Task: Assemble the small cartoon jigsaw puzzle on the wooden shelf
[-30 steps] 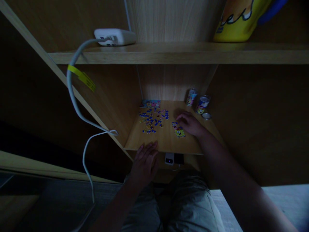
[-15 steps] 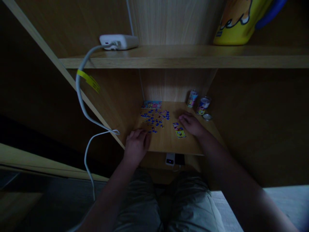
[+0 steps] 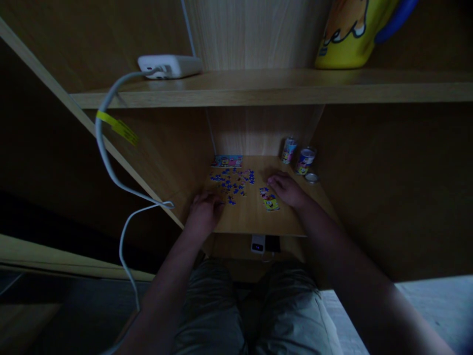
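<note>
Loose jigsaw puzzle pieces (image 3: 232, 187), mostly blue-backed, lie scattered on the lower shelf. My left hand (image 3: 205, 209) is at their near left side, fingers curled in, with a small dark blue puzzle piece (image 3: 221, 203) at its thumb and fingertips. To the right lies a joined strip of puzzle (image 3: 270, 201) showing a yellow cartoon face. Just beyond this strip, my right hand (image 3: 286, 189) rests with fingers closed together; whatever they may hold is hidden. A colourful picture card (image 3: 226, 161) lies at the back left.
Two printed cans (image 3: 288, 150) (image 3: 305, 161) stand at the back right, beside a round metal lid (image 3: 311, 178). Overhead, the upper shelf (image 3: 236, 96) carries a white charger (image 3: 172, 66) and a yellow mug (image 3: 342, 39). A white cable (image 3: 107, 153) hangs at left. A small white device (image 3: 257, 244) sits below.
The view has shifted slightly, so most things appear further left. My left hand has drawn a little left, with a blue piece at its fingertips. My right hand stays beside the joined strip.
</note>
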`<control>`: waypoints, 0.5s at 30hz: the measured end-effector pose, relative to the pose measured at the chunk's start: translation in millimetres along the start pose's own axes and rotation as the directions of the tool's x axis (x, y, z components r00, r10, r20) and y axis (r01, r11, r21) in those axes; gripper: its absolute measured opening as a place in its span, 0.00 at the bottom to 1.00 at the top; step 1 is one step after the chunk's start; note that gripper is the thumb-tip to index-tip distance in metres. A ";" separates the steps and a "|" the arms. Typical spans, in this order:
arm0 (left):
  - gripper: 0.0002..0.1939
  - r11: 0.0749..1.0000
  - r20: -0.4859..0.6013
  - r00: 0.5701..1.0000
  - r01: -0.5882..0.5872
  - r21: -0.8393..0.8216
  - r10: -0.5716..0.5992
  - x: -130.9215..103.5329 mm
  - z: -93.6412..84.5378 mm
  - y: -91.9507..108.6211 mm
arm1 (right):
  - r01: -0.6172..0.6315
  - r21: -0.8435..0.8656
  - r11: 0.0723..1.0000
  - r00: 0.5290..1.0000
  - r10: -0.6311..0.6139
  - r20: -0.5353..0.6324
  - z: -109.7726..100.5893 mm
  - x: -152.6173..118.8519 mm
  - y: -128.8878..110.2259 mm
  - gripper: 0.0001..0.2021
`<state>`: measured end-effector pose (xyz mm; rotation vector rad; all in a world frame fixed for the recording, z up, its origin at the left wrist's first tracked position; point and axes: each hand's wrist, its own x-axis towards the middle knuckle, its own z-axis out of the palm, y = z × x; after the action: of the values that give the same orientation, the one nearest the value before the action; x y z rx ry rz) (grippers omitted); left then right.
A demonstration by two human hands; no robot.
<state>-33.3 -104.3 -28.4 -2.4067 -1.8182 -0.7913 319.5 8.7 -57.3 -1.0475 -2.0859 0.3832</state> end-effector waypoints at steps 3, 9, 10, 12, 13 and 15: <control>0.06 1.000 0.002 1.000 0.010 -0.012 -0.010 -2.3 -1.0 -1.4 | -0.004 0.004 1.000 1.000 0.004 0.015 -0.8 0.1 -1.8 0.22; 0.08 0.999 -0.064 0.998 0.025 -0.023 -0.026 -11.5 0.1 3.0 | 0.065 0.038 0.997 0.997 -0.066 0.031 -3.9 -0.2 -11.6 0.09; 0.09 0.999 -0.079 0.996 0.028 -0.032 -0.030 -12.9 0.3 3.6 | 0.094 0.060 0.994 0.993 -0.097 0.060 -4.7 -0.6 -13.5 0.07; 0.09 0.999 -0.106 0.994 0.029 -0.044 -0.034 -15.0 0.4 4.9 | 0.147 0.108 0.983 0.980 -0.160 0.120 -6.0 -1.8 -16.4 0.05; 0.09 0.999 -0.112 0.993 0.028 -0.046 -0.033 -15.6 0.2 5.5 | 0.163 0.126 0.979 0.973 -0.180 0.142 -6.4 -2.5 -17.1 0.04; 0.10 0.999 -0.110 0.994 0.021 -0.046 -0.026 -16.5 -0.4 7.1 | 0.171 0.143 0.975 0.966 -0.194 0.169 -6.2 -3.8 -17.0 0.04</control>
<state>-30.2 -121.4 -32.8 -2.3199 -1.8096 -0.9570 316.0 -5.2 -45.6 -0.7615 -2.2658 0.5289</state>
